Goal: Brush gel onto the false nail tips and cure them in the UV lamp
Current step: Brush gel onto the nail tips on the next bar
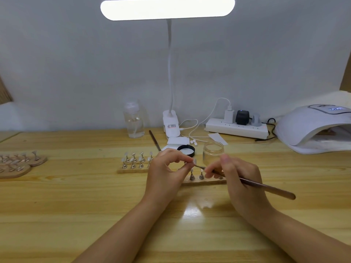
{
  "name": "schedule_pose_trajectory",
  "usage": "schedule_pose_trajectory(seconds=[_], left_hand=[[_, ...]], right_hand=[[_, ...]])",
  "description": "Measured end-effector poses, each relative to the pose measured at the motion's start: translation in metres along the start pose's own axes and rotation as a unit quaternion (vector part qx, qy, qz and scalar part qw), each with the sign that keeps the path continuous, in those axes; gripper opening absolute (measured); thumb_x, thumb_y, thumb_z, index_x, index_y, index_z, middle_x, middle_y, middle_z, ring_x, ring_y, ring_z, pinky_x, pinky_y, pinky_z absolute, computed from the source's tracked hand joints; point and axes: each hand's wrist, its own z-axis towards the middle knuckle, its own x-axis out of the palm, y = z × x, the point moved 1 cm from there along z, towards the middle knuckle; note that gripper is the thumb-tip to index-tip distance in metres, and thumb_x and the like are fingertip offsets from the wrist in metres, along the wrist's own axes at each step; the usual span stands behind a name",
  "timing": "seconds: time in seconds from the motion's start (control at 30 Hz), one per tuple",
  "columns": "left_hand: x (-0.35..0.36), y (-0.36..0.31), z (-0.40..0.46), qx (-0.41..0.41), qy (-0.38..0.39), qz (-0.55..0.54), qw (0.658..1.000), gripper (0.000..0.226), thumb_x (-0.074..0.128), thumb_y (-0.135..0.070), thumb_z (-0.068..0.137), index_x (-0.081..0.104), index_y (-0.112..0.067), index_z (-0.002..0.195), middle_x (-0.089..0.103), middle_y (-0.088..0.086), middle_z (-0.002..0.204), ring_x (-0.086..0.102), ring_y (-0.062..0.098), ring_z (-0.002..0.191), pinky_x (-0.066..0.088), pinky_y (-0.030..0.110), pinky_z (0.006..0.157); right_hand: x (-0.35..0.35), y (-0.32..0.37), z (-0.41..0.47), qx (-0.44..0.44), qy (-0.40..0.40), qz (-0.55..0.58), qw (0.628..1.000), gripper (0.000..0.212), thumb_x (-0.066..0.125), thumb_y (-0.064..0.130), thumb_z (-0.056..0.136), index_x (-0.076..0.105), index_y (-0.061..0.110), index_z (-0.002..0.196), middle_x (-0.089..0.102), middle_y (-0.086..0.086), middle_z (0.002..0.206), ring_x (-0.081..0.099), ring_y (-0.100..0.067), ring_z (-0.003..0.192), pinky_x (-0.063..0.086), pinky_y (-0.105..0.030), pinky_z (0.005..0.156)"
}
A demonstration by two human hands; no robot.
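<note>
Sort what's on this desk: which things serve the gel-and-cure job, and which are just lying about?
In use: thin brown-handled brush in right hand; small nail tip on metal stand pinched by left hand; open clear glass jar; white domed UV lamp.

Lying about: clear plastic bottle; white power strip; spare brown brush.

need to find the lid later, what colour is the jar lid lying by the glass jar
Black-rimmed, its inside white; the lid lies left of the jar, best seen in the head view.

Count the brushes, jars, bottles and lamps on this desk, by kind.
Brushes: 2, held brush, spare brush
Jars: 1, glass jar
Bottles: 1, clear bottle
Lamps: 2, desk lamp, UV lamp
Total: 6
</note>
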Motion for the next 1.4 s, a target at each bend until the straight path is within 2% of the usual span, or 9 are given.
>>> schedule_pose_trajectory(seconds=[0.37,0.5,0.63,0.77,0.9,1.07,1.17,1.3,1.4], left_hand=[[-0.0002,0.0004,-0.0006,-0.015,0.000,-0.012,1.000,0.023,0.076,-0.008,0.070,0.067,-0.029,0.068,0.062,-0.010,0.070,0.051,0.003,0.074,0.037,0.008,0.069],[0.0006,0.0015,-0.0006,-0.022,-0.003,-0.015,1.000,0.021,0.076,-0.009,0.071,0.067,-0.027,0.066,0.063,-0.010,0.068,0.052,0.002,0.073,0.039,0.009,0.068],[0.0004,0.0020,-0.0004,-0.022,-0.001,-0.013,1.000,0.022,0.076,-0.008,0.071,0.067,-0.028,0.068,0.063,-0.010,0.069,0.053,0.004,0.074,0.038,0.008,0.069],[0.0003,0.0014,-0.0004,-0.019,-0.004,-0.013,1.000,0.024,0.076,-0.007,0.070,0.066,-0.029,0.066,0.063,-0.010,0.069,0.052,0.003,0.073,0.038,0.008,0.070],[-0.0001,0.0005,-0.0001,-0.013,0.000,-0.004,1.000,0.023,0.075,-0.008,0.071,0.066,-0.029,0.068,0.063,-0.008,0.071,0.053,0.005,0.075,0.037,0.007,0.070],[0.0003,0.0004,0.0000,-0.012,0.001,-0.009,1.000,0.025,0.075,-0.006,0.071,0.065,-0.029,0.067,0.062,-0.009,0.071,0.052,0.005,0.075,0.038,0.008,0.070],[0.0004,0.0008,-0.0001,-0.011,0.001,-0.004,1.000,0.026,0.075,-0.007,0.070,0.065,-0.030,0.067,0.062,-0.008,0.072,0.053,0.005,0.076,0.037,0.007,0.071],[0.0007,0.0014,0.0000,-0.007,-0.003,-0.008,1.000,0.030,0.075,-0.004,0.070,0.063,-0.031,0.066,0.061,-0.009,0.070,0.052,0.003,0.075,0.036,0.006,0.070],[0.0008,0.0024,-0.0001,-0.010,0.001,0.001,1.000,0.024,0.075,-0.006,0.071,0.065,-0.027,0.067,0.062,-0.009,0.071,0.052,0.003,0.075,0.037,0.007,0.070]], right_hand=[[0.0001,0.0002,0.0013,0.031,0.008,-0.021,0.999,0.037,0.032,0.043,0.086,0.065,0.030,0.074,0.066,0.013,0.077,0.061,-0.004,0.075,0.044,-0.014,0.065],[0.0007,0.0013,-0.0004,0.028,0.009,0.036,0.999,0.042,0.033,0.041,0.088,0.065,0.025,0.068,0.067,0.002,0.068,0.061,-0.006,0.064,0.046,-0.017,0.062],[0.0003,0.0005,0.0013,0.045,0.014,0.000,0.999,0.038,0.031,0.044,0.085,0.064,0.030,0.073,0.066,0.009,0.075,0.060,-0.004,0.073,0.043,-0.014,0.064],[0.0026,0.0013,-0.0008,0.054,0.020,0.061,0.996,0.044,0.033,0.045,0.086,0.065,0.023,0.066,0.066,0.001,0.066,0.060,-0.007,0.063,0.045,-0.018,0.062],[0.0011,0.0020,0.0012,0.046,0.013,0.014,0.999,0.038,0.031,0.044,0.085,0.063,0.029,0.074,0.066,0.009,0.077,0.059,-0.001,0.073,0.041,-0.010,0.062],[0.0020,0.0016,-0.0001,0.044,0.006,0.048,0.998,0.044,0.033,0.044,0.086,0.066,0.022,0.068,0.067,-0.001,0.066,0.063,-0.007,0.064,0.048,-0.019,0.063],[0.0006,0.0010,0.0008,0.038,0.010,-0.013,0.999,0.040,0.031,0.045,0.086,0.065,0.028,0.074,0.066,0.010,0.073,0.061,-0.005,0.077,0.045,-0.016,0.066],[0.0020,0.0013,-0.0013,0.055,0.009,0.041,0.998,0.046,0.033,0.045,0.086,0.067,0.022,0.066,0.068,0.002,0.067,0.063,-0.007,0.064,0.049,-0.022,0.063],[0.0001,0.0009,0.0003,0.038,-0.002,0.005,0.999,0.042,0.032,0.045,0.086,0.066,0.026,0.072,0.068,0.009,0.074,0.062,-0.005,0.072,0.046,-0.017,0.063]])
